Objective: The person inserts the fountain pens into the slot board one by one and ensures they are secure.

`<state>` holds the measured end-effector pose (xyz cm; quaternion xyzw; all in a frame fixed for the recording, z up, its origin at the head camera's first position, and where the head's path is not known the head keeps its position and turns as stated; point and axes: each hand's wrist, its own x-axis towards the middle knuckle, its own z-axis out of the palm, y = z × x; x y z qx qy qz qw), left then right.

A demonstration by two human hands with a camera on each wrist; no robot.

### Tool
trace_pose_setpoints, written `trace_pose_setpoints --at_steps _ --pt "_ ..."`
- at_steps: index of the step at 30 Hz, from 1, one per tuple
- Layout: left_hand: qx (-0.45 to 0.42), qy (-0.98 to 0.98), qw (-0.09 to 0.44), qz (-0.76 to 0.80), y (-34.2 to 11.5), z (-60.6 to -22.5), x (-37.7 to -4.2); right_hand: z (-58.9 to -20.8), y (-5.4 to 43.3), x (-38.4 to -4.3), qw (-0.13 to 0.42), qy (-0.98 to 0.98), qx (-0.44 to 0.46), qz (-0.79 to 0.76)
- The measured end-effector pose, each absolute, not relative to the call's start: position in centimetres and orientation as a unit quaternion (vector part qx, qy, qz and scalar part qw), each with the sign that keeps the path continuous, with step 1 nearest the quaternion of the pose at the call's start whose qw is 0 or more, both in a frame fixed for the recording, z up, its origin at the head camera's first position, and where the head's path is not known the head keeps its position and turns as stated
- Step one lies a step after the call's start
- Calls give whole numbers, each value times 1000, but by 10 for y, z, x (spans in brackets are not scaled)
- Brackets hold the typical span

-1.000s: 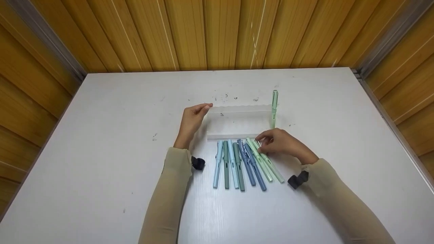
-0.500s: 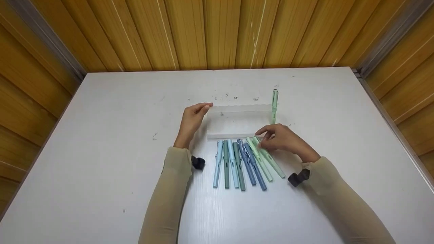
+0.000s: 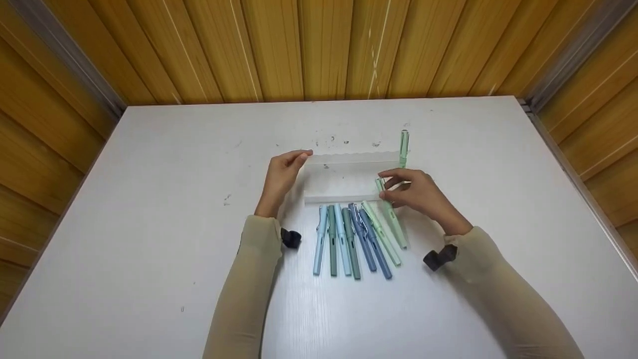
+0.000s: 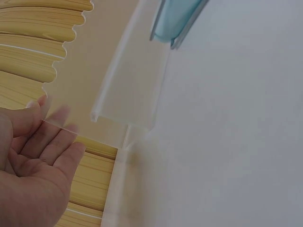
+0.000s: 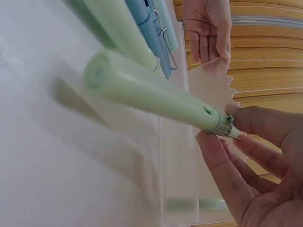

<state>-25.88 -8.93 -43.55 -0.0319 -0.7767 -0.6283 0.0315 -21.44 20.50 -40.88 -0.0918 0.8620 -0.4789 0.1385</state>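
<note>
My left hand pinches the upper left corner of a clear plastic pen stand with a scalloped back edge; in the left wrist view, thumb and fingers lie on either side of the sheet. Between thumb and fingertips, my right hand holds a light green pen by its clip end. That pen is raised off the table and tilted, its other end pointing toward the person. Another light green pen stands upright at the stand's right end, its lower part hidden behind the right hand.
In front of the stand several pens lie side by side: light blue, dark green, blue and one light green pen. The white table meets wood-look panels at the back.
My right hand has picked the outermost light green pen up from the row and moved it upward toward the stand. The left hand has kept its place at the stand's corner.
</note>
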Motion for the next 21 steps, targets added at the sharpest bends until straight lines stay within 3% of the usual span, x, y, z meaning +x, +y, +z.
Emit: trace_pose_setpoints --at_steps 10,21 --pt "-13 -781 20 -624 -89 -434 -257 -400 204 -217 86 866 -85 -486" --pt "-12 -780 21 -625 -88 -433 -257 -389 204 -220 -14 860 -88 -503"
